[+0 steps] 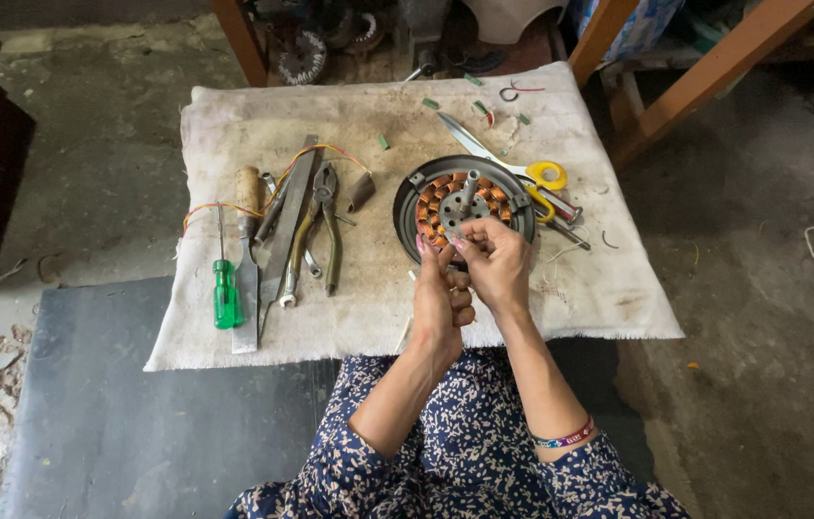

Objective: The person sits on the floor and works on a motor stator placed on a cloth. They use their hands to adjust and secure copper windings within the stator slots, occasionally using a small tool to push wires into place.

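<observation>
A round motor stator with copper windings and a metal shaft lies on a dirty white cloth. My left hand and my right hand meet at its near edge, fingers pinched together on something small there; what they pinch is too small to make out. Both hands touch each other just above the stator's rim.
Left of the stator lie pliers, a flat file, a wooden-handled tool, a wrench and a green screwdriver. Yellow-handled scissors lie at its right. Wooden legs stand behind. A dark mat lies at lower left.
</observation>
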